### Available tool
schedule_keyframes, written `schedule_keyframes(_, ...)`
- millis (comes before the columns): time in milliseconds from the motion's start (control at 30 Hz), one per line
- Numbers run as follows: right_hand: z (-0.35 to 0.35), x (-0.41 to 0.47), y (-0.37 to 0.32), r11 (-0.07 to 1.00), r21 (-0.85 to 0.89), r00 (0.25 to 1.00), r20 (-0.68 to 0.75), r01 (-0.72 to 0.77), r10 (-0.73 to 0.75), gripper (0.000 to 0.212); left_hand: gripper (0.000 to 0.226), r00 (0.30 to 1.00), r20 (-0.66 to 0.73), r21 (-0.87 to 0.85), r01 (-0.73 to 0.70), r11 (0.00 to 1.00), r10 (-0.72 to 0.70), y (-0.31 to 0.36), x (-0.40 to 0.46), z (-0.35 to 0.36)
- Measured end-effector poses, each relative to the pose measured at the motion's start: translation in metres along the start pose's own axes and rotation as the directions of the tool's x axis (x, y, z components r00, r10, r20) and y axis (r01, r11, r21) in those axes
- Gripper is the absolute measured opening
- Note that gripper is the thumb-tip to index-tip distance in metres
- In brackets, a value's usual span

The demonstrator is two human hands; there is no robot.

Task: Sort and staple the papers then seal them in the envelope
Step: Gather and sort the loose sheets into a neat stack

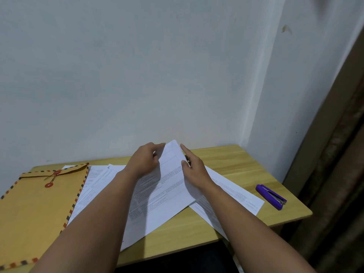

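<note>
Papers (157, 196) lie fanned across the middle of our wooden desk (232, 166), which is pushed into a pale wall corner. Our left hand (143, 162) and right hand (194, 170) pinch one sheet's far end. The envelope (37, 203) covers the left edge, the purple stapler (271, 196) near the right.

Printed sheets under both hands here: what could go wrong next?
The left hand and right hand lift one printed sheet by its far end; other sheets lie fanned beneath, so page order may slip. The purple stapler sits near the table's right edge and could get knocked off.
</note>
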State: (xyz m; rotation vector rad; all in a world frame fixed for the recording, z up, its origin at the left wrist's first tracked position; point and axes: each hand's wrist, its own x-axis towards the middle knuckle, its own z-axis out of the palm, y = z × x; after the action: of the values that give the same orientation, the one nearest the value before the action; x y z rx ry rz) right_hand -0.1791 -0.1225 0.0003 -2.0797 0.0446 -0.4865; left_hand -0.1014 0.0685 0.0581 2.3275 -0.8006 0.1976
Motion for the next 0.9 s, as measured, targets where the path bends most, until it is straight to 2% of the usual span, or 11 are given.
schedule_keyframes(100, 0.002, 0.0, 0.003, 0.999, 0.039, 1.0, 0.011, -0.001, 0.0, 0.061, 0.054, 0.998, -0.045, 0.018, -0.037, 0.999, 0.038, 0.001, 0.001, -0.002)
schedule_keyframes(333, 0.002, -0.001, 0.005, 0.992, 0.126, 0.999, -0.03, -0.02, 0.024, 0.061, 0.061, 0.998, -0.023, 0.041, -0.052, 0.998, 0.052, -0.003, 0.002, -0.001)
schedule_keyframes(467, 0.001, -0.005, 0.011, 0.997, 0.08, 1.0, -0.025, -0.001, 0.003, 0.06, 0.057, 0.996, -0.042, 0.057, -0.07, 0.996, 0.073, -0.002, 0.004, 0.003)
schedule_keyframes(900, 0.004, -0.017, 0.028, 0.988, 0.142, 0.996, -0.062, -0.053, 0.063, 0.061, 0.053, 0.995, -0.029, 0.102, -0.093, 0.99, 0.096, -0.006, 0.002, 0.014)
